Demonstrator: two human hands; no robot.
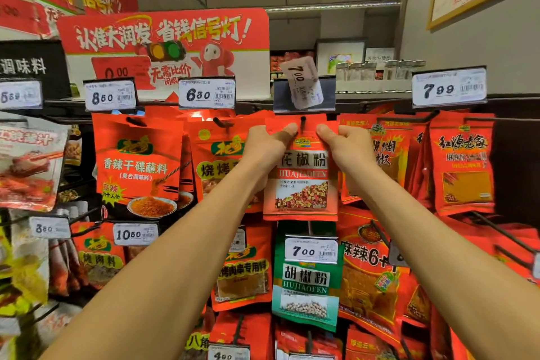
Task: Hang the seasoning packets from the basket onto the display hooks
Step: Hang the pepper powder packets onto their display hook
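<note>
**Packet meets hook on the seasoning wall**

Hands frame the top of a red seasoning packet [301, 181] on a supermarket display. The left hand [267, 149] pinches the packet's upper left corner, thumb on the front face and the other fingers curled out of sight behind it. The right hand [344, 152] grips the upper right corner the same way. Between the two thumbs, the dark tip of a display hook [303, 123] shows at the packet's top edge, at the hanging hole; whether the packet already rides on the hook cannot be told. The packet hangs upright, its printed window of red and yellow flakes facing the camera.

Directly above, a loose price slip marked 700 [302, 82] sits tilted in its black holder [304, 96]. A green pepper packet [305, 280] hangs just below the red one, behind a price tag reading 700 [311, 251]. To the left, a larger red packet showing a plate of orange powder [137, 166] hangs under a tag reading 850 [110, 95], and another tag reads 680 [207, 93]. To the right, red packets [463, 164] hang under a 799 tag [449, 89]. A red promotional sign with a traffic light [166, 47] stands above the rack.
</note>
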